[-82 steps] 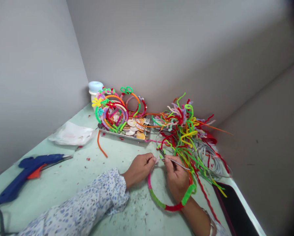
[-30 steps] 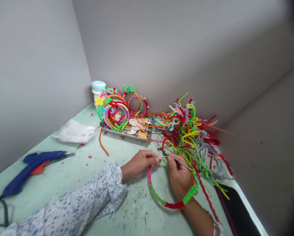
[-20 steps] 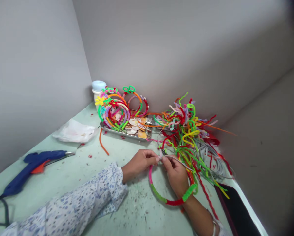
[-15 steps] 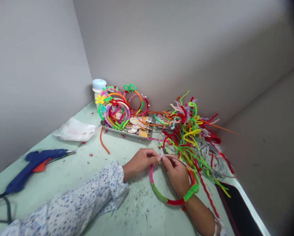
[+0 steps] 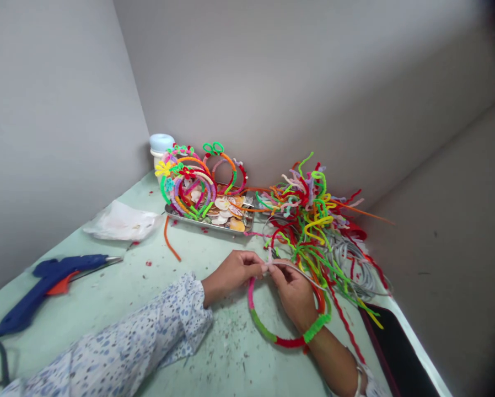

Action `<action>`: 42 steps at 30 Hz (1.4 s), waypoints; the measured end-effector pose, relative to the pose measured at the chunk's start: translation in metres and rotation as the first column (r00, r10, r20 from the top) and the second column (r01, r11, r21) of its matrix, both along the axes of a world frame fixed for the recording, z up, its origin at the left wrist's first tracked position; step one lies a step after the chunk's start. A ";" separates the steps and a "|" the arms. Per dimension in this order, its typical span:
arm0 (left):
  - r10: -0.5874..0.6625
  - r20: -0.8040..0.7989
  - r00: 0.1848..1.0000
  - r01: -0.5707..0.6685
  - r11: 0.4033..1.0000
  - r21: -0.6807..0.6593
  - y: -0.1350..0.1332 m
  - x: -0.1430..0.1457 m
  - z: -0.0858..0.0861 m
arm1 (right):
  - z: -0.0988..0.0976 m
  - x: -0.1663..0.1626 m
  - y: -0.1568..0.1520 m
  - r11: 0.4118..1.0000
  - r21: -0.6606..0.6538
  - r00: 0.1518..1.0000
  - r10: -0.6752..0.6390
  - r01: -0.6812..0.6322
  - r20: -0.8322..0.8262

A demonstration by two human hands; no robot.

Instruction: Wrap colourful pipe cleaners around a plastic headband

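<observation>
A hoop [image 5: 264,327] of wire wrapped in pink, green, red and orange pipe cleaner hangs below my fingertips, with a thicker bright green wrap at its lower right. My left hand [image 5: 240,270] is closed in a pinch at the hoop's upper left, where a pale pink pipe cleaner [image 5: 269,255] stands up. Right beside it, my right hand [image 5: 296,288] pinches the same spot, thumb against index finger. A bare grey wire [image 5: 309,276] runs out over the right hand. The fingertips hide the exact joint.
Behind lies a metal tray [image 5: 198,223] of shell-like pieces and finished pipe-cleaner hoops [image 5: 195,190], near a blue-lidded bottle [image 5: 161,144]. A heap of pipe cleaners [image 5: 313,207] and coiled wire [image 5: 350,264] fills the right. A blue glue gun [image 5: 36,298], plastic bag [image 5: 123,220] and black phone-like slab [image 5: 400,353] lie around.
The whole view has shifted a little, so things sit slightly further left. Both hands keep their pinch on the hoop and pale pipe cleaner, with hardly any change in pose.
</observation>
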State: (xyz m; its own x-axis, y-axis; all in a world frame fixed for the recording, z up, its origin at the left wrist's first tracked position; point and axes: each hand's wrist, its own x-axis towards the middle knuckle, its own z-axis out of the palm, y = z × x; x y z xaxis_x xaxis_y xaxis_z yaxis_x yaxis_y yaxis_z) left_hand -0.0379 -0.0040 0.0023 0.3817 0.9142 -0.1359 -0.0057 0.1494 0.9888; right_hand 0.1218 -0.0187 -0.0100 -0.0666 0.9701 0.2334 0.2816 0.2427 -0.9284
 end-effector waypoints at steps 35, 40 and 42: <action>-0.048 -0.034 0.998 0.049 0.997 0.054 0.000 0.000 -0.001 | -0.002 0.005 0.000 0.995 0.099 0.995 0.001 -0.011 0.100; -0.031 -0.058 0.998 0.034 0.998 0.043 0.000 0.000 -0.001 | -0.003 0.003 0.000 0.994 0.105 0.990 -0.015 0.000 0.138; -0.024 -0.056 0.998 0.026 0.999 0.045 0.001 0.000 -0.003 | -0.005 0.003 0.000 0.995 0.099 0.991 -0.028 0.015 0.131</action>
